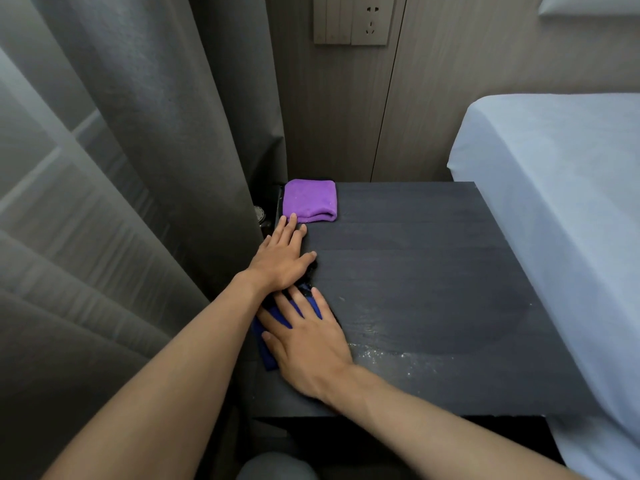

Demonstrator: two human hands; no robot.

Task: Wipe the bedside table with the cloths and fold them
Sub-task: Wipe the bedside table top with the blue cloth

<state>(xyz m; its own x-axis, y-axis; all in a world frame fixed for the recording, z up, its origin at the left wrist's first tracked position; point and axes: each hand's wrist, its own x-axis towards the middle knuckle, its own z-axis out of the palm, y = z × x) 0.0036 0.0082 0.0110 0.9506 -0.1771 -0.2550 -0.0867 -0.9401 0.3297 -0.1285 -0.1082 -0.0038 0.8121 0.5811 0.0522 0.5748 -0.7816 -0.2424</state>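
I find the blue cloth at the left edge of the bedside table, pressed flat under my right hand, fingers straight. My left hand lies flat and released just beyond, fingertips at the folded purple cloth in the far left corner. A curtain hangs left; a bed stands right.

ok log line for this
left hand: flat, fingertips at purple cloth | right hand: flat on blue cloth | purple cloth: folded, far table corner
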